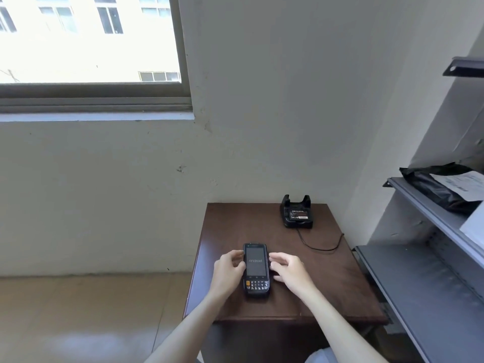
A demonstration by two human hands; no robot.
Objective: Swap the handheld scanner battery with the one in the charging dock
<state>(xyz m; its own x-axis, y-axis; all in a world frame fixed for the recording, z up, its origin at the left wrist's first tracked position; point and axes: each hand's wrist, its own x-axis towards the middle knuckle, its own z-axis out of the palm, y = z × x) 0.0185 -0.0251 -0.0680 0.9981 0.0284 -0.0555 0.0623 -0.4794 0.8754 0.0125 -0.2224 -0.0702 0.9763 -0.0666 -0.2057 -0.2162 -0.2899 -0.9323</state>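
both hands, left hand point(228, 268) and right hand point(289, 269), fingers loosely spread, flank the face-up scanner point(256, 268) on the table point(327, 284); next, likely flipping it for its battery, far from the dock point(297, 213).

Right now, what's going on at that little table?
A person has both hands around a handheld scanner lying face up on the brown table; its screen reads "android". The left hand touches its left edge, the right hand its right side. A battery sits in the charging dock at the table's back corner, its cable trailing forward.
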